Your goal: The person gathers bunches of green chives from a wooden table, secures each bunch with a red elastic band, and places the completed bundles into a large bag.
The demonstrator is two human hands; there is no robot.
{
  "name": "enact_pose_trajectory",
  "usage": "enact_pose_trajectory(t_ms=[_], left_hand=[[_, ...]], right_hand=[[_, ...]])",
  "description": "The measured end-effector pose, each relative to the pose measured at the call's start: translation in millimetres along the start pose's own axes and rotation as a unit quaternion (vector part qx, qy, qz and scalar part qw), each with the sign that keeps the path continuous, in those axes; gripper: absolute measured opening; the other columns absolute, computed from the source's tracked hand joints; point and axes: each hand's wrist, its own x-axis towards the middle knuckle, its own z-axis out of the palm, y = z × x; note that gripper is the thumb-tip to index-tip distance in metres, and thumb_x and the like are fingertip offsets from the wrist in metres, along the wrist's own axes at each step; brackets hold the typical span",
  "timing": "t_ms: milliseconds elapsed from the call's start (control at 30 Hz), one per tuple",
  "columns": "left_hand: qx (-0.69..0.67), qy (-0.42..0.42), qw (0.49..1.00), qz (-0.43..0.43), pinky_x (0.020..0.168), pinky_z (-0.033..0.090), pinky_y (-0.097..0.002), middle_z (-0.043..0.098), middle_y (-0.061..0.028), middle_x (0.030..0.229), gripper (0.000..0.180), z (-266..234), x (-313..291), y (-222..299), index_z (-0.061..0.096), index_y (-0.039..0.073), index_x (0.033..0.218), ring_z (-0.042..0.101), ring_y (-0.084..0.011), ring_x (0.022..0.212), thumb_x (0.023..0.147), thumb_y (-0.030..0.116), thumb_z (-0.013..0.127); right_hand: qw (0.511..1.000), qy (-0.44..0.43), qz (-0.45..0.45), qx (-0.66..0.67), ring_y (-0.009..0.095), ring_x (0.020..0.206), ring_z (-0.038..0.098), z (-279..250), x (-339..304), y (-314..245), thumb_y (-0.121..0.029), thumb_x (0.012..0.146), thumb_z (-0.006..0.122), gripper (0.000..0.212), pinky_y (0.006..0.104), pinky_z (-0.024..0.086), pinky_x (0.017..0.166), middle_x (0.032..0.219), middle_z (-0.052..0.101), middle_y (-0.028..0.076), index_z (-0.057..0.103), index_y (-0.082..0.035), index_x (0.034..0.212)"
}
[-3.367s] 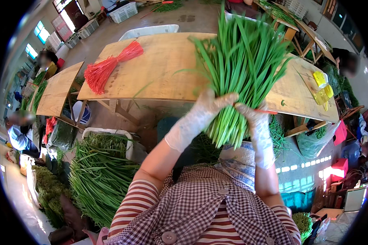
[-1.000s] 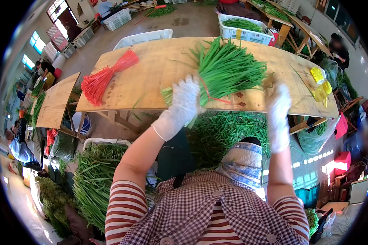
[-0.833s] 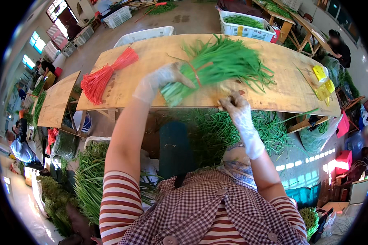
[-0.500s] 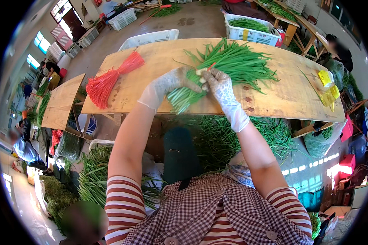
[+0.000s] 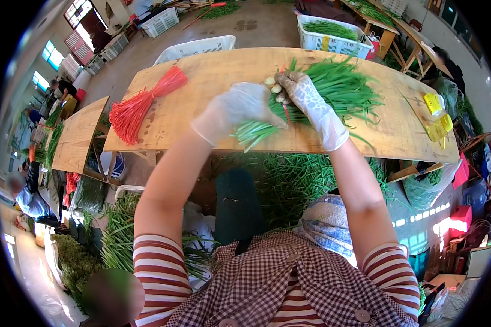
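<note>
A bundle of green chives [image 5: 341, 90] lies on the wooden table [image 5: 202, 114], its pale cut ends [image 5: 255, 132] pointing toward me and to the left. My right hand [image 5: 301, 90], in a thin patterned glove with soiled fingertips, is closed over the bundle with its fingers curled. A thin red tie [image 5: 286, 113] shows across the stalks beside those fingers; its course under the hand is hidden. My left hand [image 5: 248, 103], in a similar glove, is at the left of the stalks, its thumb toward the pale ends. Motion blur hides its grip.
A fanned bunch of red ties [image 5: 147, 106] lies at the table's left. Yellow packaging [image 5: 437, 117] sits near the right end. White crates [image 5: 335, 41] stand beyond the far edge. Loose greens [image 5: 294, 185] lie below the near edge, with more stalks [image 5: 120, 234] heaped at my left.
My right hand has turned from a fingertip pinch on the red tie to curling over the bundle. My left hand has moved slightly right. The tie now shows across the stalks.
</note>
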Motion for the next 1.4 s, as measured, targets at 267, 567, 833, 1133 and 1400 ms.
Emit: enact_pose_trajectory(t_ms=[267,567,833,1133,1400], left_hand=[[0.042,0.171,0.984,-0.007,0.077,0.048,-0.0369,0.062,-0.0129,0.089,0.058,48,34,0,0.062,0.007,0.095,0.060,-0.0260,0.088,0.052,0.043,0.078],[0.032,0.092,0.995,-0.018,0.077,0.047,-0.0374,0.064,-0.0147,0.090,0.067,32,41,-2,0.062,0.005,0.098,0.061,-0.0284,0.087,0.045,0.041,0.078],[-0.329,0.135,0.919,0.170,0.080,0.047,-0.0344,0.061,-0.0147,0.104,0.057,57,-34,-4,0.052,0.002,0.115,0.060,-0.0239,0.092,0.072,0.037,0.066],[-0.614,-0.068,0.761,0.196,0.089,0.040,-0.0275,0.051,-0.0081,0.114,0.051,156,-17,111,0.045,-0.001,0.119,0.051,-0.0148,0.098,0.081,0.026,0.063],[-0.542,0.001,0.618,0.569,0.096,0.037,-0.0360,0.040,-0.0145,0.128,0.093,118,10,288,0.023,-0.002,0.134,0.044,-0.0272,0.115,0.063,0.022,0.077]], right_hand=[[0.974,0.006,-0.188,-0.130,0.015,0.051,0.052,1,-47,8,-0.015,0.086,0.052,0.015,0.0262,0.043,0.047,0.070,0.057,0.007,0.058,-0.002,0.082],[0.841,0.132,-0.196,-0.487,0.013,0.056,0.054,-1,-111,78,-0.020,0.089,0.051,0.021,0.0282,0.043,0.053,0.059,0.055,0.004,0.061,-0.004,0.079],[0.844,-0.018,0.044,0.534,0.022,0.095,0.057,10,-187,35,-0.041,0.085,0.055,0.058,0.0377,0.044,0.088,0.111,0.057,0.009,0.041,-0.002,0.125],[0.873,0.137,0.106,0.455,0.024,0.101,0.055,-49,-271,77,-0.014,0.076,0.068,0.066,0.0375,0.046,0.089,0.112,0.055,0.014,0.032,0.000,0.130],[0.919,0.373,-0.122,-0.047,0.024,0.098,0.057,-135,-396,11,-0.003,0.064,0.076,0.091,0.0331,0.048,0.087,0.118,0.048,0.017,0.020,-0.006,0.134]])
